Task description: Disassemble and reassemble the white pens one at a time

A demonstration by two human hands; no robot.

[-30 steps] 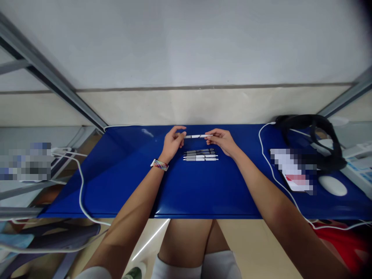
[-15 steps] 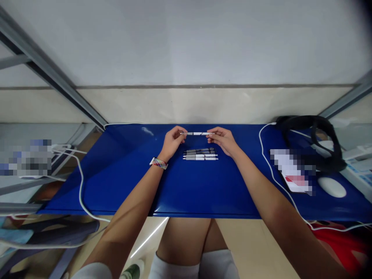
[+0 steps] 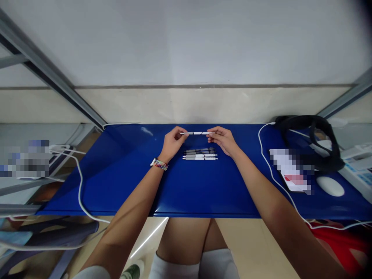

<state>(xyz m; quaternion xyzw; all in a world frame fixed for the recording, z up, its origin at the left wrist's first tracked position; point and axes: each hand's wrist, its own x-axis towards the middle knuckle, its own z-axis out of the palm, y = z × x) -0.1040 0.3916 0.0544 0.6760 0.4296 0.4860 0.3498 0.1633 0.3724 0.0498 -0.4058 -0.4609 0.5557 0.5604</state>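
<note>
A white pen [image 3: 198, 133] lies level, left to right, between my two hands near the back of the blue table. My left hand [image 3: 174, 140] pinches its left end, the tip poking out by the fingers. Its right end is between the thumb and fingers of my right hand [image 3: 222, 138]. Just below, several pens lie side by side on the table, their tips to the left: white and grey pens [image 3: 200, 157] in front, darker pens [image 3: 200, 151] behind them.
The blue table [image 3: 203, 193] runs up to the wall. At the right are a black strap-like headset [image 3: 331, 155], a blurred phone-like object [image 3: 293, 174], a white mouse [image 3: 330, 186] and a white cable [image 3: 265, 159]. Another white cable [image 3: 80, 186] crosses the left side.
</note>
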